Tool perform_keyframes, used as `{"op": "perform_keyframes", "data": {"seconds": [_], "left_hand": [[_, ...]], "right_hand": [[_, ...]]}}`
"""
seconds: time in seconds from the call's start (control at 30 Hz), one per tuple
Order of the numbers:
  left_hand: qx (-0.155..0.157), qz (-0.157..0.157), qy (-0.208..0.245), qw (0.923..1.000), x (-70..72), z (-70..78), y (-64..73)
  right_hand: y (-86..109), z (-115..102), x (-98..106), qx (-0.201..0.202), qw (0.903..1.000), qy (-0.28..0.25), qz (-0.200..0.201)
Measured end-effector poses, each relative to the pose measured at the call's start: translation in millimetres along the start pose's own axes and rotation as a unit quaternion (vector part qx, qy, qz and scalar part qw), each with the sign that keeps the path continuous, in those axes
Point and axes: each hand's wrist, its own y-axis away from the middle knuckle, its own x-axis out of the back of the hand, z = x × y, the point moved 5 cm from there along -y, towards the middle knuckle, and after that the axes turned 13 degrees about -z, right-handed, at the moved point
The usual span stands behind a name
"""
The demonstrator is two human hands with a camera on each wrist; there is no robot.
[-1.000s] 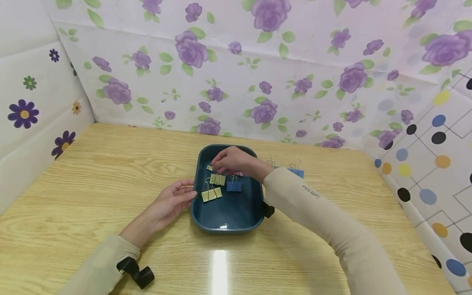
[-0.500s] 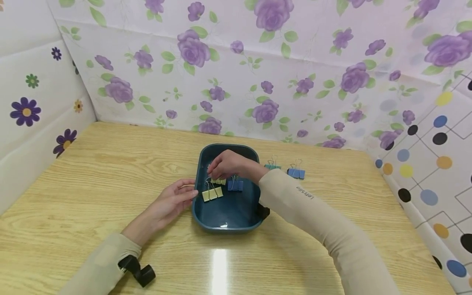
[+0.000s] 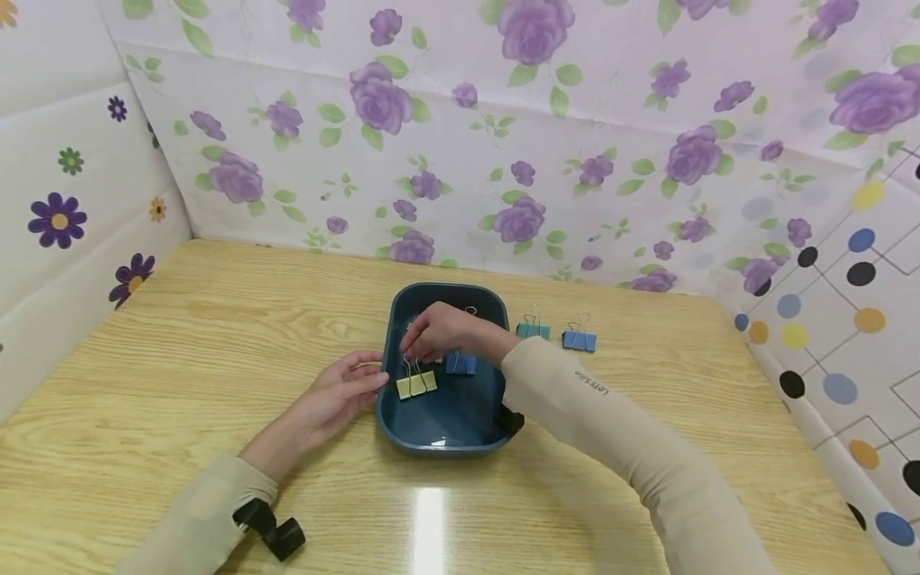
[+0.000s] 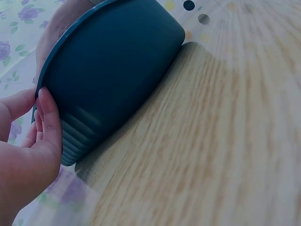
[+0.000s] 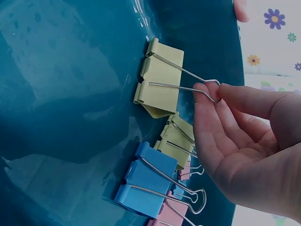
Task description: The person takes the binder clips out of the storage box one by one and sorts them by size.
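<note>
A dark teal plastic tray (image 3: 460, 427) stands on the table with binder clips inside. My left hand (image 3: 350, 386) pinches its left rim between thumb and fingers; the left wrist view shows this hand (image 4: 35, 141) at the tray's outer wall (image 4: 113, 61). Over the tray, my right hand (image 3: 440, 331) reaches in. In the right wrist view its thumb and fingers (image 5: 254, 127) pinch the wire handles of the large yellow binder clip (image 5: 162, 77). Beside that clip lie a smaller yellow binder clip (image 5: 176, 141), a blue one (image 5: 148, 181) and pink ones (image 5: 171, 209), partly hidden.
Right of the tray, a green binder clip (image 3: 533, 331) and a blue binder clip (image 3: 579, 341) lie on the wooden table (image 3: 287, 295). Flowered cloth (image 3: 460, 160) hangs behind the table, and a dotted cloth (image 3: 834, 343) borders it on the right.
My right hand has moved down and slightly left inside the tray, from the small clips at the back to the large yellow clip's handles. My left hand stays on the rim.
</note>
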Motion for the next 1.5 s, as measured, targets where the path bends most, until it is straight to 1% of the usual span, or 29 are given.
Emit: {"op": "perform_keyframes", "data": {"seconds": [0.43,0.67,0.77,0.83,0.97,1.1,1.27,1.5], "left_hand": [[0.004,0.005,0.001,1.0,0.8,-0.2,0.4],[0.0,-0.001,0.007,1.0,-0.1,-2.5,-1.0],[-0.007,-0.004,0.011,0.9999,-0.1,-2.4,-0.9],[-0.01,-0.004,0.01,0.9999,0.5,-2.3,-1.0],[-0.013,-0.005,0.008,0.9999,1.4,-2.4,-1.1],[-0.017,-0.005,0.006,0.9998,0.3,-1.7,-0.1],[-0.015,-0.004,0.003,0.9999,-1.0,-0.7,1.8],[-0.011,-0.003,0.006,0.9999,-0.6,-1.2,0.2]], "right_hand": [[-0.4,0.5,-0.5,-0.003,1.0,-0.005,-0.003],[4.4,-0.4,4.2,0.009,0.9998,0.006,-0.016],[8.2,-3.7,9.4,0.024,0.9994,0.009,-0.024],[11.1,-7.2,14.4,0.035,0.9989,0.008,-0.029],[15.5,-11.3,28.6,0.061,0.9975,-0.022,-0.026],[22.1,-9.4,44.7,0.07,0.9968,-0.036,-0.014],[33.5,0.4,64.4,0.071,0.996,-0.054,0.009],[50.3,17.2,91.8,0.085,0.9915,-0.088,0.043]]}}
